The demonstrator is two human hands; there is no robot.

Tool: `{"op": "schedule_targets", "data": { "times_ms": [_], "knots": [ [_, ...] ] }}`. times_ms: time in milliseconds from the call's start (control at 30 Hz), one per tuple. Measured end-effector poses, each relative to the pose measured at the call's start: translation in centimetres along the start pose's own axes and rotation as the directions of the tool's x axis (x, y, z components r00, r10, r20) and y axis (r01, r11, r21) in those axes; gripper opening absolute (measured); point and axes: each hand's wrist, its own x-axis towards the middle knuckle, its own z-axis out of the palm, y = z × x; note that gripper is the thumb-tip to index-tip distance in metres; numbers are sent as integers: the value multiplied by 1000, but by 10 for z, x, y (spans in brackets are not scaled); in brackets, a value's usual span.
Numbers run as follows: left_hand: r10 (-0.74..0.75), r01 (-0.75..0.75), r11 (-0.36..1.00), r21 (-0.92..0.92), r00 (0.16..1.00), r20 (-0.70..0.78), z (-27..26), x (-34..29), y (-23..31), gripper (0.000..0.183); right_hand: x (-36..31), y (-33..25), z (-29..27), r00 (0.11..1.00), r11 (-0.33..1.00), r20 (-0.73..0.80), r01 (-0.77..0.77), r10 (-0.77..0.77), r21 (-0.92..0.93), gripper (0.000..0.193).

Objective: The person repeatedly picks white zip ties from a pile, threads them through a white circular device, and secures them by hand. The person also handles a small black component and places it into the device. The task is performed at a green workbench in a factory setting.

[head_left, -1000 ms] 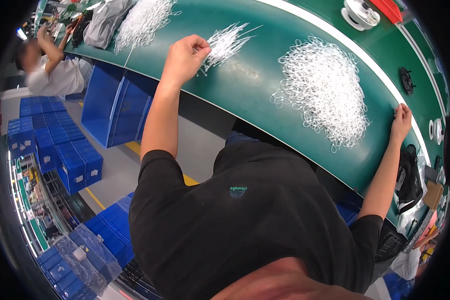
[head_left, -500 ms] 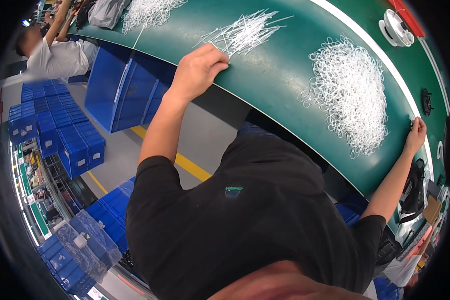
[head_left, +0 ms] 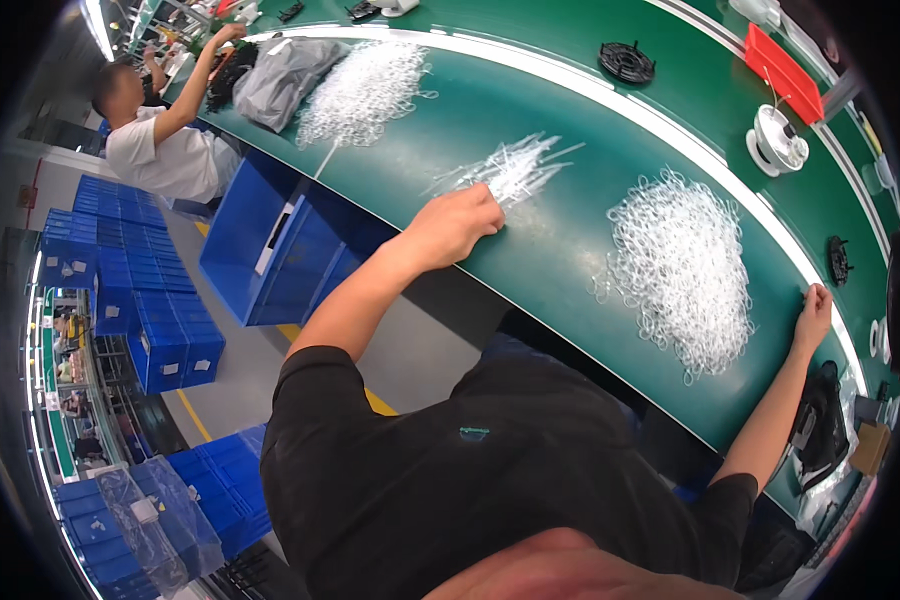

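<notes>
My left hand (head_left: 455, 226) is closed at the near side of a loose bundle of thin white strips (head_left: 520, 170) on the green work surface (head_left: 530, 265). Its curled fingers hide whatever they grip. A big heap of small white loops (head_left: 680, 275) lies between my two hands. Far to the right, my right hand (head_left: 816, 314) rests by the pale strip along the belt's far edge, thumb and fingers pinched together. Anything in that pinch is too small to make out.
Another heap of white loops (head_left: 365, 95) and a grey plastic bag (head_left: 282, 82) lie at the far left, near a co-worker (head_left: 165, 150). A blue crate (head_left: 260, 235) stands below the table edge. Beyond the pale strip are a white spool-like part (head_left: 776, 142) and red tray (head_left: 782, 72).
The whole view has tilted upward, bringing more of the far belt into sight. My left hand sits slightly closer to the strips' near side; my right hand stays by the pale strip.
</notes>
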Motion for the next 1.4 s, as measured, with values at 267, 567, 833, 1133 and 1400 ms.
{"op": "schedule_targets", "data": {
  "times_ms": [267, 567, 833, 1133, 1400],
  "knots": [
    [-245, -252, 241, -937, 919, -310, 9, 70, 18, 4, -7, -23, -14, 953, 908, -271, -8, 134, 419, 20],
    [-25, -76, -183, -980, 997, -72, 57, 163, 100, 6, -117, -327, 21, 879, 786, -56, 451, -474, 423, 32],
    [41, 34, -274, -961, 999, 23, 87, 164, 114, 9, -136, -352, 63, 881, 831, 306, 155, -360, 534, 17],
    [-179, -14, -114, -993, 984, 6, 107, 160, 121, 13, -143, -348, 87, 962, 746, 24, 195, -272, 637, 22],
    [-249, -9, 26, -1000, 968, -15, 105, 160, 125, 14, -149, -342, 96, 959, 766, -20, 239, -284, 596, 13]
  ]
}}
